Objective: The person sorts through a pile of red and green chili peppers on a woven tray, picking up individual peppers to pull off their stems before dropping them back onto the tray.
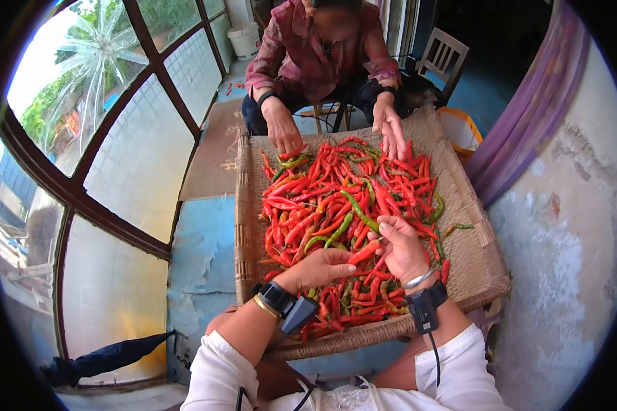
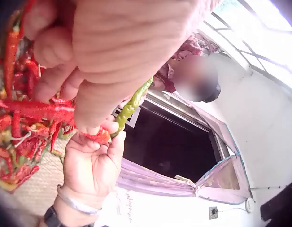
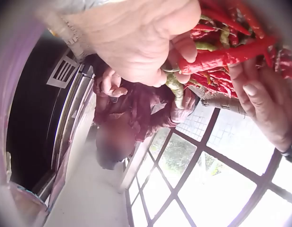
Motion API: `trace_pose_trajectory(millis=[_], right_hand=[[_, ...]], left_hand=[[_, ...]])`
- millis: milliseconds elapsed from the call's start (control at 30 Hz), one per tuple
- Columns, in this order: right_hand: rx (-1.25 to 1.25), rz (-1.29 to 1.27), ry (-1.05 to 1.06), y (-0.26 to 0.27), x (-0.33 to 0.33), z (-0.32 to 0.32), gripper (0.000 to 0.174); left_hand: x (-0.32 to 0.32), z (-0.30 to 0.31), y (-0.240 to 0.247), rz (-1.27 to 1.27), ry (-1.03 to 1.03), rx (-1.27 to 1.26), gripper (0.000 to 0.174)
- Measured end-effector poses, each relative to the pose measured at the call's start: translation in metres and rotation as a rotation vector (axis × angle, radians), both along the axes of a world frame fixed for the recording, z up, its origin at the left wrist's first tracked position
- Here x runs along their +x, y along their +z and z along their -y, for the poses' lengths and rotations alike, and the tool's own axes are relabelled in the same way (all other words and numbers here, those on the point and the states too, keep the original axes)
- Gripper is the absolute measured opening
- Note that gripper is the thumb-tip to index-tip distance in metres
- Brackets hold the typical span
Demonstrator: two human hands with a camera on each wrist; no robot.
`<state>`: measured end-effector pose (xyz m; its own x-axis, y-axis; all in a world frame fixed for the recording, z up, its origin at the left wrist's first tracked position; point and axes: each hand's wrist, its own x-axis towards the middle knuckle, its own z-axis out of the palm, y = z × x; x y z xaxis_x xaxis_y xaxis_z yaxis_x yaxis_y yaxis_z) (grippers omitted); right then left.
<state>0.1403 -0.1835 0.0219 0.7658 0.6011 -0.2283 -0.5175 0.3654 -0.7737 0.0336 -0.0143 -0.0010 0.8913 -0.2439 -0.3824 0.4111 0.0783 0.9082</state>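
Observation:
A long red pepper lies between the two hands. My left hand pinches its tip end, thumb and fingers on either side. With thumb and fingertips, my right hand grips the stem end, and also a slim green pepper that points away from me. Under both hands a heap of mostly red peppers with some green ones covers a woven tray. The right palm hides part of the grip in the right wrist view.
Across the tray sits a person in a dark red shirt, both hands on the peppers. Framed windows stand at left, a rough wall and purple curtain at right. A folded umbrella lies at lower left.

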Motion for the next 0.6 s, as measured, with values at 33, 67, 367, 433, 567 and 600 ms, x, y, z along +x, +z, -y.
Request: trace_pose_trajectory(millis=[33, 67, 367, 433, 567, 600], right_hand=[[0.028, 0.014, 0.013, -0.005, -0.001, -0.001, 0.013], [0.033, 0.007, 0.044, -0.009, -0.004, -0.003, 0.013], [-0.334, 0.435, -0.21, 0.007, 0.002, -0.006, 0.022], [-0.335, 0.42, -0.21, 0.005, 0.0, -0.007, 0.019], [-0.501, 0.538, 0.041, 0.003, -0.003, -0.006, 0.009], [-0.5, 0.489, 0.108, 0.011, -0.006, -0.006, 0.009]], left_hand=[[0.001, 0.003, 0.002, 0.006, -0.011, -0.038, 0.038], [0.0, 0.008, 0.006, 0.033, -0.013, 0.034, 0.033], [-0.008, 0.007, -0.004, 0.432, -0.258, 1.018, 0.021], [-0.008, 0.012, 0.005, 0.406, -0.282, 0.996, 0.023], [-0.006, 0.019, 0.035, 0.704, 0.198, 0.872, 0.018], [-0.006, 0.018, 0.045, 0.798, 0.275, 0.906, 0.019]])
